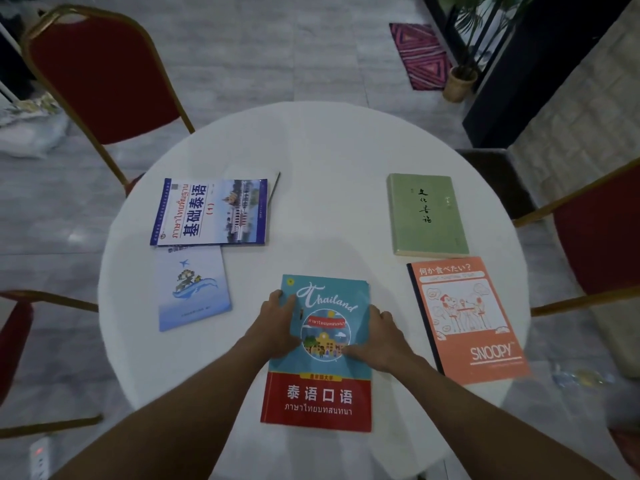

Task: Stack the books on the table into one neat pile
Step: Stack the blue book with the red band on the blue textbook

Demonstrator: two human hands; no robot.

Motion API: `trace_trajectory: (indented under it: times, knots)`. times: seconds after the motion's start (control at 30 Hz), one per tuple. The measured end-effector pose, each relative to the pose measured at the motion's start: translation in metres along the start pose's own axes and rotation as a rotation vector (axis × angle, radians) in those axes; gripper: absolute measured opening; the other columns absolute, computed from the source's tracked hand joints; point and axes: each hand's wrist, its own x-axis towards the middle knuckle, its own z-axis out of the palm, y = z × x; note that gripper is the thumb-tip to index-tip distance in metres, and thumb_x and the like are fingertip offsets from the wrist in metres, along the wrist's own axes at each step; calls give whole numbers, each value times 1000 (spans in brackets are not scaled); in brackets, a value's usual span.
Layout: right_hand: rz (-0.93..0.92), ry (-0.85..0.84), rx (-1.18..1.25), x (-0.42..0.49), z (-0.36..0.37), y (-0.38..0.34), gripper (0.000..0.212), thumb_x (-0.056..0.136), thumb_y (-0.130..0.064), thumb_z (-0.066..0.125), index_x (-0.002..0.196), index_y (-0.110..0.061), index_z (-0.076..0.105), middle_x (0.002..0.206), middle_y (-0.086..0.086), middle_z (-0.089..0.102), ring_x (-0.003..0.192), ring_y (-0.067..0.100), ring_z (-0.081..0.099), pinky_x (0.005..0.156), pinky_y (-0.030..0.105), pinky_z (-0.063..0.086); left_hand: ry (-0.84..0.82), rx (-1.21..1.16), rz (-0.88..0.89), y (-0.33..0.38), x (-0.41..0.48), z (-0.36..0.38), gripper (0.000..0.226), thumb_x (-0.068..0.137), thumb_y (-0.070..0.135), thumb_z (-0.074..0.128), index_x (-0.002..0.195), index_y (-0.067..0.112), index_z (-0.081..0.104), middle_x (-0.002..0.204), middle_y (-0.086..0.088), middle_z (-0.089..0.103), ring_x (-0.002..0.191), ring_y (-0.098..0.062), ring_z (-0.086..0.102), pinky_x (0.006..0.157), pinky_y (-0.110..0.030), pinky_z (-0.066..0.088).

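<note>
Several books lie flat on a round white table (318, 161). The teal and red Thailand book (320, 389) lies nearest me. My left hand (277, 323) grips its left edge, and my right hand (377, 336) grips its right edge with the thumb on the cover. A blue and white textbook (211, 213) sits at the far left, overlapping a pale blue booklet (192, 289) below it. At the far right lies a green book (426, 214), with an orange Snoopy notebook (467, 318) in front of it.
Red chairs with gold frames stand at the back left (100, 74), the right (595, 244) and the near left (17, 341). A potted plant (460, 81) and a patterned mat (419, 55) are on the floor beyond the table.
</note>
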Motion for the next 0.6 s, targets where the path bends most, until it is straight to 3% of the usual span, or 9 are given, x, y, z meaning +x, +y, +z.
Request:
trace_trajectory:
  times: [0.1,0.23,0.43,0.6]
  knots:
    - [-28,52,-61,5,-10,-9,93,64,-61,81,137,-26,35,124,2,44,114,20,52,91,40,55,2,-55,6,-3,1,-16,95,79,37,74,153,21,17,159,-12,13,143,-33,28,112,-46,38]
    - [-123,169,-163,24,-24,-38,99,73,-69,69,150,-24,25,142,5,36,129,26,43,103,41,45,121,-104,-51,-13,8,-49,94,83,37,71,155,16,15,160,-14,16,146,-33,24,116,-45,30]
    - [-222,140,-144,58,-35,-103,99,79,-69,63,156,-24,20,158,4,29,142,26,34,114,43,36,249,-87,-132,-46,24,-106,91,84,44,68,154,12,20,158,-16,21,143,-35,29,115,-44,33]
    - [-267,84,-142,89,-28,-152,95,83,-63,63,157,-26,18,162,1,25,145,25,32,116,44,35,253,-140,-193,-81,41,-138,89,86,45,66,154,13,18,157,-17,23,145,-34,27,116,-46,32]
